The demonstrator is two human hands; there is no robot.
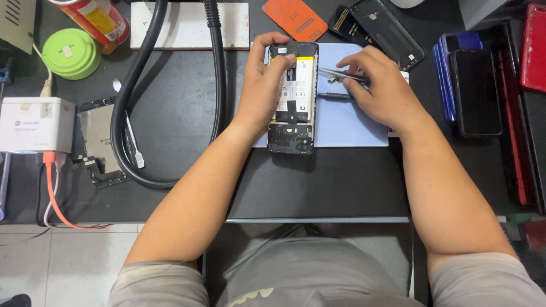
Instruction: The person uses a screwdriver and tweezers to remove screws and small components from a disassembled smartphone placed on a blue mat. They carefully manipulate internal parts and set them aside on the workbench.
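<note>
Slim metal tweezers [341, 74] beside glossy opened phone [293, 96]

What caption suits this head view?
Left hand steadies an opened phone on a blue mat; right hand holds tweezers.

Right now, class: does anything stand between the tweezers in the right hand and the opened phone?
Nothing visible does. The tweezers in the right hand reach the opened phone, which the left hand grips from its other side.

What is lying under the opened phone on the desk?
A light blue work mat lies under the opened phone. The mat's part beneath the phone and the left hand is covered.
</note>
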